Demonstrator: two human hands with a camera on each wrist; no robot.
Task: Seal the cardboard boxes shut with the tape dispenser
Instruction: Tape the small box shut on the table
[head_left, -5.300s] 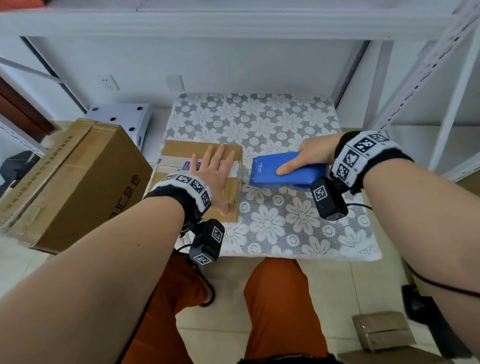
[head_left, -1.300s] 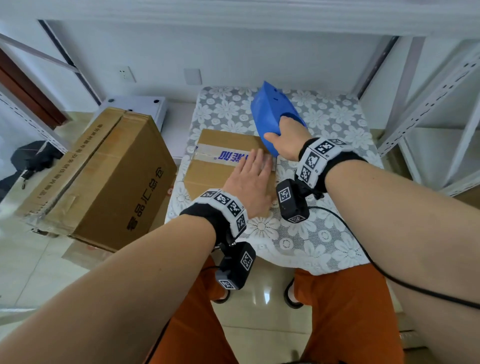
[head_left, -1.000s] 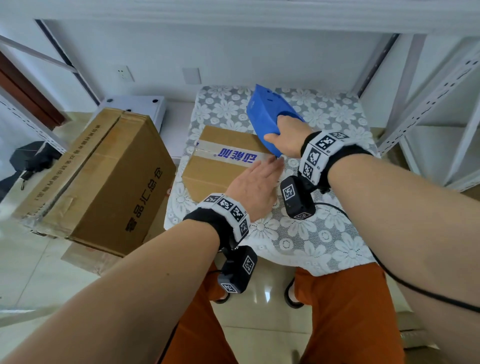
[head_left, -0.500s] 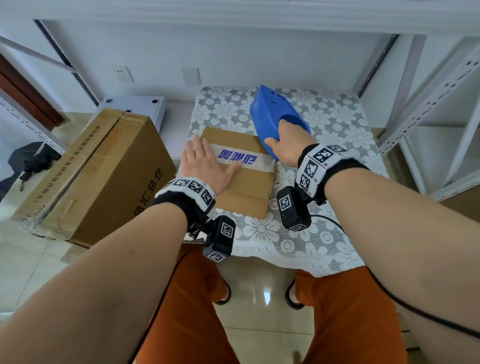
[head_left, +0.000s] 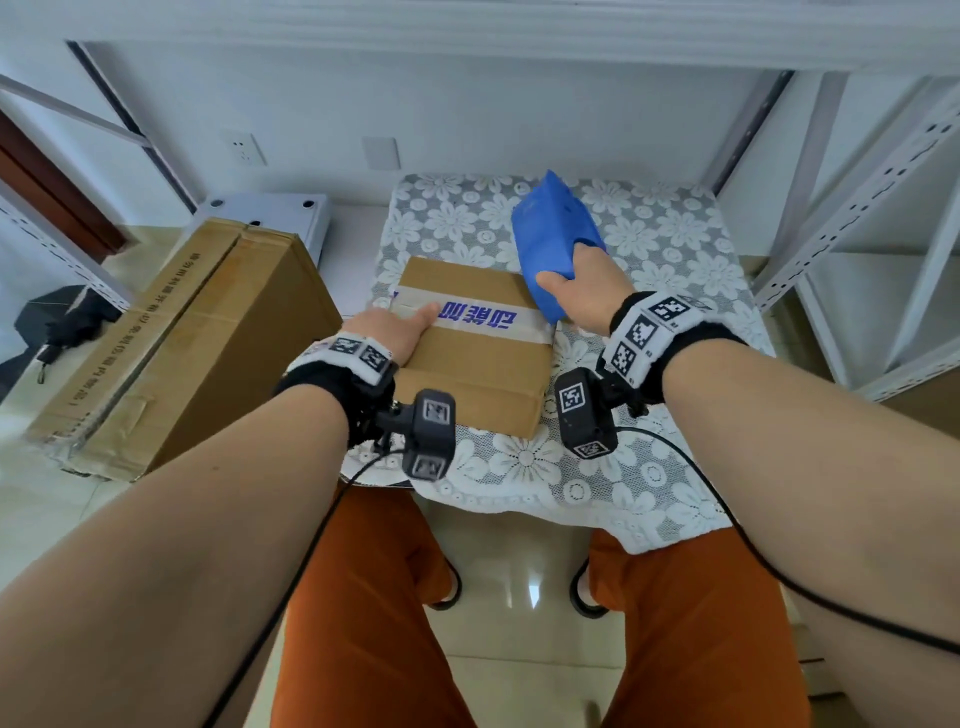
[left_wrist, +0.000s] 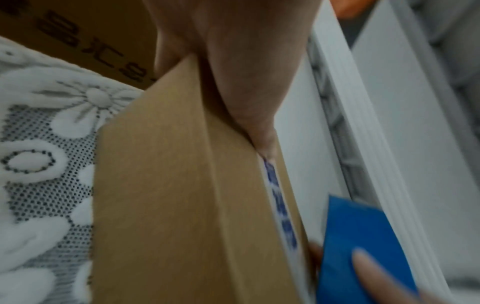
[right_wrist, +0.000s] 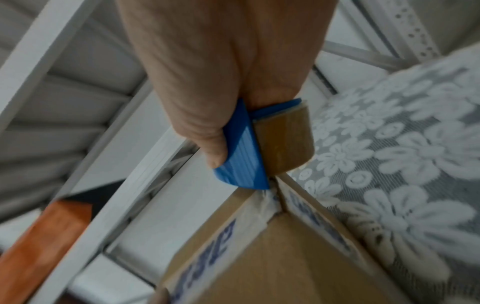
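Observation:
A small cardboard box (head_left: 478, 374) lies on the lace-covered table (head_left: 571, 478), with a white tape strip (head_left: 483, 319) printed in blue across its top. My left hand (head_left: 400, 327) holds the box's left end: the thumb (left_wrist: 246, 92) lies on the tape, and the fingers go down the side, mostly hidden. My right hand (head_left: 571, 270) grips the blue tape dispenser (head_left: 550, 234), tilted up, with its lower end at the box's right edge. In the right wrist view the dispenser (right_wrist: 241, 156) and its brown tape roll (right_wrist: 285, 142) touch the box's taped corner (right_wrist: 272, 205).
A large cardboard box (head_left: 197, 338) stands on the floor to the left of the table, with a white device (head_left: 270, 213) behind it. White metal shelf posts (head_left: 857, 208) rise on the right. A black bag (head_left: 62, 317) lies at the far left.
My left hand slid from the box's right side across the top to its left end, where it now holds the edge. The dispenser stays at the right edge, tilted slightly further back.

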